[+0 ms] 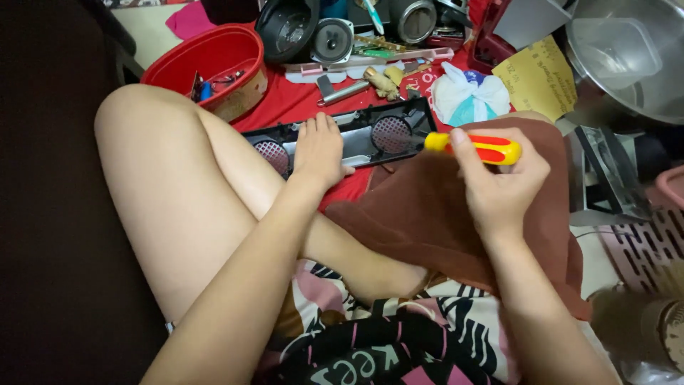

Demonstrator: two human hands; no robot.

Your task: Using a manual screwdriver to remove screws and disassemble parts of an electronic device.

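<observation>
A long black speaker front panel (370,135) with two round mesh grilles lies on a red cloth (292,103) in front of my crossed legs. My left hand (318,151) rests flat on the panel's middle, fingers spread. My right hand (499,187) grips a screwdriver with a yellow and red handle (476,147), held sideways above a brown cloth (434,214) over my knee. The screwdriver's shaft is hidden.
A red plastic basin (214,60) with small parts sits at the back left. Loose speaker cones (333,39), a pink strip, a metal piece and a knotted white bag (467,96) lie behind the panel. A steel bowl (627,57) and pink crate (645,246) stand at right.
</observation>
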